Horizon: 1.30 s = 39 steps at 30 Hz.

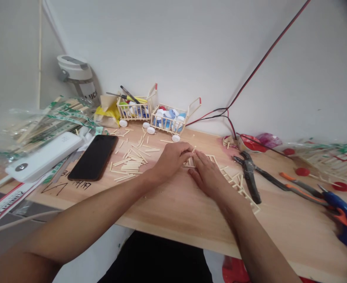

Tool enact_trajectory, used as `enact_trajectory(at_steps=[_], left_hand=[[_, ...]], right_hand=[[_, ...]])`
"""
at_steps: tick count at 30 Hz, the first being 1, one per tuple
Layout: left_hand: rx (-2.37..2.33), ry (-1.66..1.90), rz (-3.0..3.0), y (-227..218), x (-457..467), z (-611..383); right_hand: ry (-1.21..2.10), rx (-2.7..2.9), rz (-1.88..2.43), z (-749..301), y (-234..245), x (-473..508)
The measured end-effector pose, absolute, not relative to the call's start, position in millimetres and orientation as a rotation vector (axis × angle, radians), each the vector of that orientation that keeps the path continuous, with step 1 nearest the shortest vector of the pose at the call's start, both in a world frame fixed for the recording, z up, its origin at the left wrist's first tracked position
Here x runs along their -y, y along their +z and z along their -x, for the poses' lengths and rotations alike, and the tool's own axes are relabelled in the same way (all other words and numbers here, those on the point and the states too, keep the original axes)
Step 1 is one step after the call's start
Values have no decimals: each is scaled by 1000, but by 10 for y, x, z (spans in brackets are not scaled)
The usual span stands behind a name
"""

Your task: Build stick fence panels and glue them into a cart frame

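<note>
My left hand (172,157) and my right hand (207,175) meet at the middle of the wooden table (173,212). The left fingers are curled in a pinch on a small wooden stick (193,149) that stands up between the hands. My right hand lies flat, fingers together, over a small frame of glued sticks (211,158). A pile of cut sticks (132,161) lies just left of my left hand. More glued stick frames (240,184) lie right of my right hand.
Two stick-built carts (170,118) filled with bottle caps stand at the back by the wall. A black phone (94,157) and white power bank (42,155) lie left. Black pliers (248,173), orange-handled cutters (301,186) and a blue glue gun (346,214) lie right. Wires run up the wall.
</note>
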State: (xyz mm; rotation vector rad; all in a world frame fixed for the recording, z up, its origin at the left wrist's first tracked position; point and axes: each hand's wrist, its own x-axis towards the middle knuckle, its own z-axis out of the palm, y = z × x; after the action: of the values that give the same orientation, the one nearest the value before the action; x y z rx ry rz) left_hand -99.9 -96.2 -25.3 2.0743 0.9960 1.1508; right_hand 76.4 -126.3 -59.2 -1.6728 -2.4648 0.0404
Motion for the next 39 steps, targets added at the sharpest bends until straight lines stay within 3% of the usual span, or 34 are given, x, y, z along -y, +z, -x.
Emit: enact_trajectory(at_steps=[39], left_hand=[[-977,1053,-2084,-291,962,1055]], right_hand=[[36,2454,1665,-764,-608,1275]])
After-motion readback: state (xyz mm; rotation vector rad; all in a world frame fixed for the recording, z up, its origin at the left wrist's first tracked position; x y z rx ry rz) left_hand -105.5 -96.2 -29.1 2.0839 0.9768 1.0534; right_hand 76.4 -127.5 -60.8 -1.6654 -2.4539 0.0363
